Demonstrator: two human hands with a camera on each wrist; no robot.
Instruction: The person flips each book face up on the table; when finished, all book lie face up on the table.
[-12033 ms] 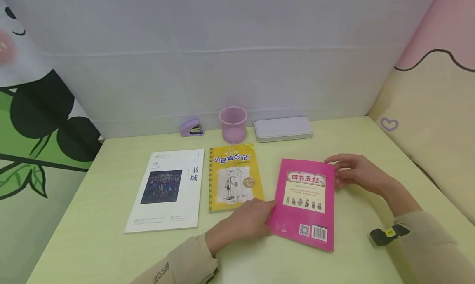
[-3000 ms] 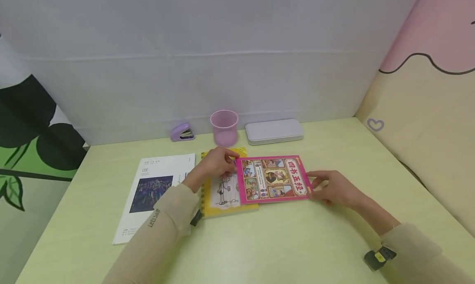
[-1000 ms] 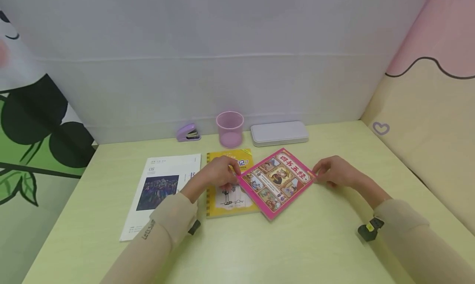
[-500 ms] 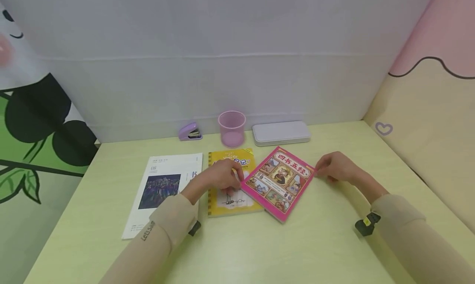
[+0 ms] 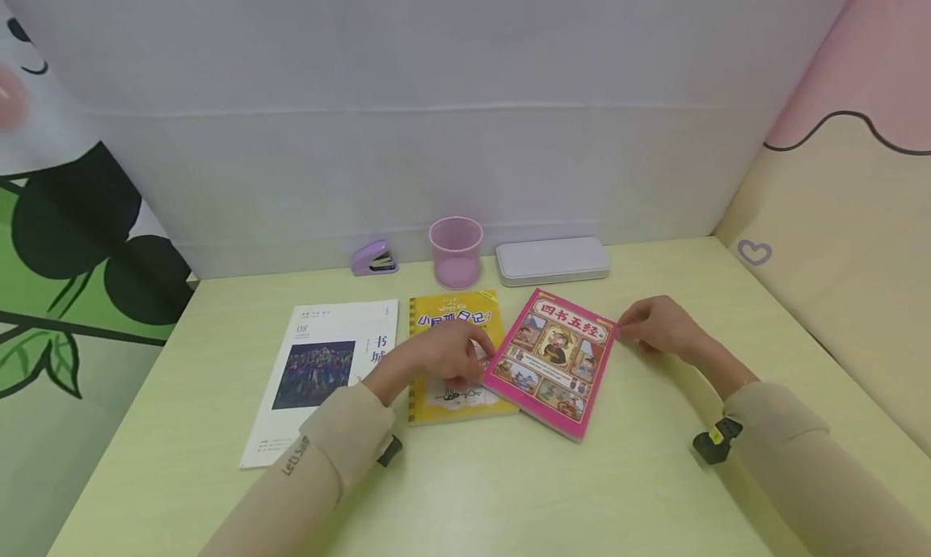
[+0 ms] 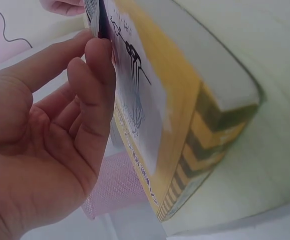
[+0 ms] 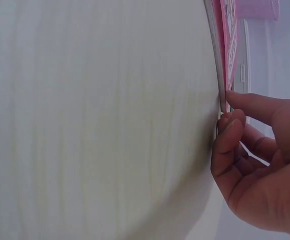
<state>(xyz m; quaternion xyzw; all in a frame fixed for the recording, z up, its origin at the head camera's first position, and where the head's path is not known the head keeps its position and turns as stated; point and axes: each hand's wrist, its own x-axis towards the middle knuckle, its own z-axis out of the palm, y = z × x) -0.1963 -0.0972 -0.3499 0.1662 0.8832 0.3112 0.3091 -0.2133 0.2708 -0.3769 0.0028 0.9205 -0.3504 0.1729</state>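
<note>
A pink picture book [image 5: 550, 355] lies front cover up and slanted, its left corner over the yellow comic book [image 5: 454, 411]. At that left corner my left hand [image 5: 445, 351] pinches the pink book's edge between thumb and fingertips, above the yellow cover. My right hand [image 5: 660, 327] pinches the upper right corner, which the right wrist view shows between thumb and index finger. In the left wrist view the yellow book's thick striped spine faces the camera. A white magazine [image 5: 316, 375] lies farther left, partly behind my left forearm.
Along the back of the table [image 5: 465, 492] stand a purple stapler [image 5: 374, 259], a pink cup [image 5: 456, 254] and a pale pencil case [image 5: 553, 261]. A white cloth wall [image 5: 465, 137] rises behind them, with printed panels at both sides.
Earlier the pink book lay back cover up, then front cover up and sideways. Over the last second it has turned counterclockwise, its lower corner swinging right, with both hands at its corners.
</note>
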